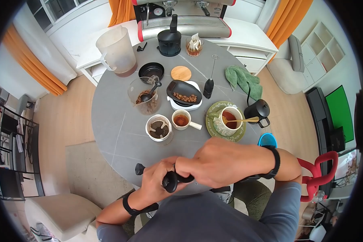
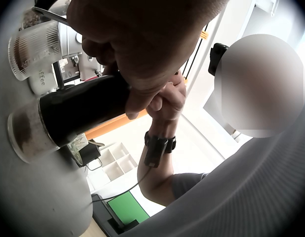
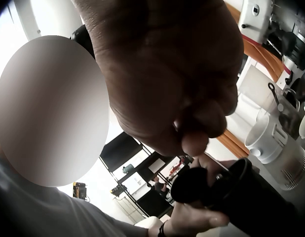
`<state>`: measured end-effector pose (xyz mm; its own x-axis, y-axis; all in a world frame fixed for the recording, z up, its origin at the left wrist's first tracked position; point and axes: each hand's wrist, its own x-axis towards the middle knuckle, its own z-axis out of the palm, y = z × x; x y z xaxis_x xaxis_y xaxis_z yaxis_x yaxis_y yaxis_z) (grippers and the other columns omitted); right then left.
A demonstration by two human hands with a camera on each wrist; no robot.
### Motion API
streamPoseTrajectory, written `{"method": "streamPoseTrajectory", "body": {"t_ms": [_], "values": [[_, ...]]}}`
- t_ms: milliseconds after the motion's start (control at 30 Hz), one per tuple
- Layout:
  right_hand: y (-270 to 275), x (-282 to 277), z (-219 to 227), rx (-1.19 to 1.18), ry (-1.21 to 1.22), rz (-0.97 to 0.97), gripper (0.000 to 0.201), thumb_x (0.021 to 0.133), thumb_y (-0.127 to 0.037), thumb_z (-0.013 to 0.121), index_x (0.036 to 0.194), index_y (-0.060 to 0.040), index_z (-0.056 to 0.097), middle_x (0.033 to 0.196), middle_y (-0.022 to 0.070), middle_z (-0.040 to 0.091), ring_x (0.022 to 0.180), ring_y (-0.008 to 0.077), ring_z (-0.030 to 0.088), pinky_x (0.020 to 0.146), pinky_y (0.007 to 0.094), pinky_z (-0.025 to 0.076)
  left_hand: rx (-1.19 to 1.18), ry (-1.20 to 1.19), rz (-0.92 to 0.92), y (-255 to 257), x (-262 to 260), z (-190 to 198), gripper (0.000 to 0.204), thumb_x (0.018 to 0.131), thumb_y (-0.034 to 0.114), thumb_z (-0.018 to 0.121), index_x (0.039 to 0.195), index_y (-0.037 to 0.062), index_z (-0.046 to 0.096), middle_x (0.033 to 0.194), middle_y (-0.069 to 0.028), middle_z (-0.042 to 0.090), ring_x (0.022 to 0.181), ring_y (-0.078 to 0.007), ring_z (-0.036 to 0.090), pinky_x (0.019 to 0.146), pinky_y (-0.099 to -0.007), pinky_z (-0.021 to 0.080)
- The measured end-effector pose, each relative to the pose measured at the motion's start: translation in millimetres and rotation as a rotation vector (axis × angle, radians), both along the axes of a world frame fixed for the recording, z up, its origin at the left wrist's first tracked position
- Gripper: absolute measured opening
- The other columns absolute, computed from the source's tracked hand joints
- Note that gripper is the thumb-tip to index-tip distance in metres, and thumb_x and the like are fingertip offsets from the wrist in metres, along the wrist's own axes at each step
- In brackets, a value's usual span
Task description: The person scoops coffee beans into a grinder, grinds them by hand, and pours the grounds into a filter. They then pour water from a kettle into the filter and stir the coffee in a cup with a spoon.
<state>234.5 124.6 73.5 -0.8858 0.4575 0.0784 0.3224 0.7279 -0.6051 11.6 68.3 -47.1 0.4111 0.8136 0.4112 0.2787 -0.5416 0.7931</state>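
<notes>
My left hand (image 1: 152, 179) grips a black manual coffee grinder (image 2: 83, 108) around its body, close over the table's near edge. In the left wrist view its clear bottom cup (image 2: 29, 131) holds brown grounds. My right hand (image 1: 215, 161) is curled at the grinder's top end, by a thin metal crank arm, its thumb and fingers close together. A black round piece (image 3: 189, 183) shows beside the grinder's rim in the right wrist view. A black knob (image 1: 140, 169) sticks out left of the left hand. The right palm hides much of the grip.
Beyond the hands on the grey table (image 1: 123, 143) stand a filter cup (image 1: 159, 128), a handled cup (image 1: 182, 119), a scale (image 1: 190, 105) under a tray of beans (image 1: 185, 96), a teacup (image 1: 230, 121) on a green saucer and a black kettle (image 1: 257, 111). A jug (image 1: 119, 52) is farther left.
</notes>
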Motion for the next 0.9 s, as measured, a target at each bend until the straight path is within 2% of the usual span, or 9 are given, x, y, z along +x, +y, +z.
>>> {"method": "streamPoseTrajectory", "body": {"t_ms": [67,167,233,367,433,567,633,767,900], "values": [[1.2,2.0,0.9,-0.029,-0.074,0.035,0.025,0.079,-0.001,0.063,0.098,-0.0111,0.052,0.055,0.0070,0.050,0.047,0.0290,0.053,0.042,0.0405,0.035,0.007,-0.033,-0.029,1.4,-0.9,-4.0,0.051,0.069,0.015,0.093,0.098,0.0067,0.051,0.113,-0.0175,0.073,0.084,-0.0274,0.075,0.068,-0.0331,0.059],[4.5,9.1,6.6,0.066,0.060,-0.016,0.023,0.080,-0.001,0.063,0.099,-0.0104,0.052,0.054,0.0071,0.048,0.046,0.0293,0.052,0.042,0.0410,0.035,-0.033,-0.036,-0.067,2.6,-4.4,-5.0,0.052,0.069,0.015,0.093,0.099,0.0072,0.051,0.114,-0.0166,0.073,0.085,-0.0287,0.074,0.069,-0.0338,0.059],[1.4,3.7,-1.9,0.030,-0.089,0.070,0.025,0.080,-0.002,0.064,0.101,-0.0103,0.054,0.054,0.0063,0.047,0.046,0.0287,0.051,0.042,0.0406,0.035,-0.026,-0.041,-0.095,6.4,-4.6,-4.1,0.053,0.069,0.015,0.093,0.098,0.0077,0.050,0.114,-0.0161,0.073,0.085,-0.0293,0.074,0.069,-0.0342,0.059],[4.5,10.0,5.6,0.076,-0.005,0.035,0.026,0.079,-0.001,0.064,0.103,-0.0102,0.055,0.053,0.0057,0.045,0.045,0.0275,0.050,0.042,0.0401,0.034,-0.056,-0.026,-0.140,9.9,-7.5,3.3,0.053,0.069,0.014,0.093,0.098,0.0088,0.049,0.116,-0.0152,0.072,0.089,-0.0311,0.074,0.071,-0.0350,0.060],[1.5,4.9,0.8,0.066,-0.115,0.061,0.027,0.078,-0.001,0.064,0.103,-0.0104,0.057,0.052,0.0047,0.044,0.045,0.0259,0.050,0.042,0.0387,0.034,-0.065,-0.027,-0.163,11.5,-8.2,2.8,0.053,0.069,0.013,0.093,0.098,0.0089,0.048,0.117,-0.0155,0.072,0.090,-0.0315,0.074,0.072,-0.0352,0.060],[2.5,15.1,32.9,0.135,-0.094,0.042,0.026,0.078,-0.002,0.064,0.102,-0.0107,0.059,0.052,0.0043,0.043,0.045,0.0260,0.049,0.042,0.0376,0.034,-0.103,-0.021,-0.198,14.2,-9.2,3.6,0.054,0.069,0.012,0.092,0.100,0.0087,0.047,0.122,-0.0166,0.071,0.095,-0.0328,0.074,0.076,-0.0357,0.060],[0.1,14.4,39.6,0.196,-0.179,0.040,0.026,0.078,-0.005,0.065,0.103,-0.0114,0.060,0.052,0.0035,0.042,0.045,0.0256,0.049,0.042,0.0370,0.034,-0.095,-0.021,-0.197,15.9,-8.4,4.5,0.054,0.069,0.012,0.092,0.100,0.0088,0.047,0.122,-0.0168,0.071,0.095,-0.0329,0.074,0.076,-0.0357,0.060],[-4.5,11.6,52.6,0.195,-0.129,-0.013,0.025,0.079,-0.007,0.065,0.103,-0.0117,0.061,0.053,0.0034,0.042,0.045,0.0257,0.049,0.041,0.0378,0.034,-0.075,-0.034,-0.195,17.4,-7.3,5.7,0.053,0.068,0.012,0.092,0.098,0.0091,0.048,0.123,-0.0170,0.070,0.095,-0.0330,0.074,0.076,-0.0354,0.060],[-2.3,9.0,54.2,0.243,-0.168,0.040,0.017,0.080,-0.009,0.064,0.096,-0.0111,0.059,0.053,0.0040,0.043,0.044,0.0263,0.050,0.040,0.0393,0.034,-0.075,-0.046,-0.200,17.2,-8.3,1.2,0.053,0.067,0.013,0.093,0.097,0.0095,0.049,0.123,-0.0164,0.071,0.095,-0.0328,0.074,0.076,-0.0357,0.060]]}}
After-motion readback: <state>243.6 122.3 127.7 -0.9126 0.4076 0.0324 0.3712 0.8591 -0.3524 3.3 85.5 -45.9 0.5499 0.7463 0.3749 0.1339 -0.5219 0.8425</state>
